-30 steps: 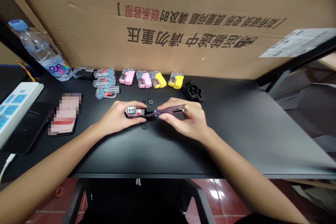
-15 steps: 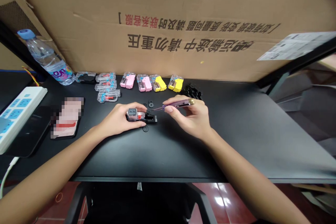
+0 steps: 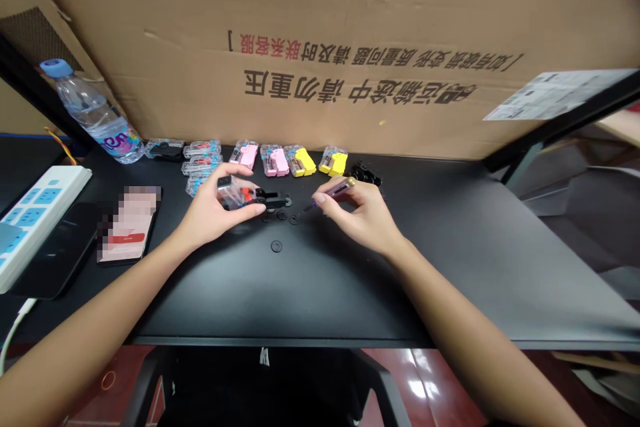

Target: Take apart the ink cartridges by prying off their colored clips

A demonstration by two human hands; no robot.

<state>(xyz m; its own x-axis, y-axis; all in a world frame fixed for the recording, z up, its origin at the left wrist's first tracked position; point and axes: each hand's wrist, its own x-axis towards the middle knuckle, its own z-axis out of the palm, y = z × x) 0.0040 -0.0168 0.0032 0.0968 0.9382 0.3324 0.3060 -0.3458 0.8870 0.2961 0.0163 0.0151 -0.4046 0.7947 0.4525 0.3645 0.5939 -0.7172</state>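
My left hand point(image 3: 207, 200) is closed around a small toy pistol point(image 3: 234, 193) with a clear body, red parts inside and a black section pointing right. It is tilted and raised off the desk. In my right hand point(image 3: 363, 213) is a slim screwdriver point(image 3: 336, 193) with a see-through purplish handle and a gold end cap. Its shaft points down and left, close to a small black disc point(image 3: 294, 219); whether the tip touches it I cannot tell. Another black disc point(image 3: 277, 246) lies nearer to me, and several more sit beneath and beside the toy.
Along the back stand clear toy pistols point(image 3: 202, 164), pink ones point(image 3: 275, 161) and yellow ones point(image 3: 303, 160), with a heap of black parts point(image 3: 366, 173). At left are a water bottle point(image 3: 100, 117), a phone point(image 3: 131, 227) and a power strip point(image 3: 43, 213). A cardboard sheet point(image 3: 425, 0) rises behind.
My left hand has lifted the toy pistol up and left and tilted it, uncovering black discs on the desk. The screwdriver's tip has dropped slightly and now points more steeply down.
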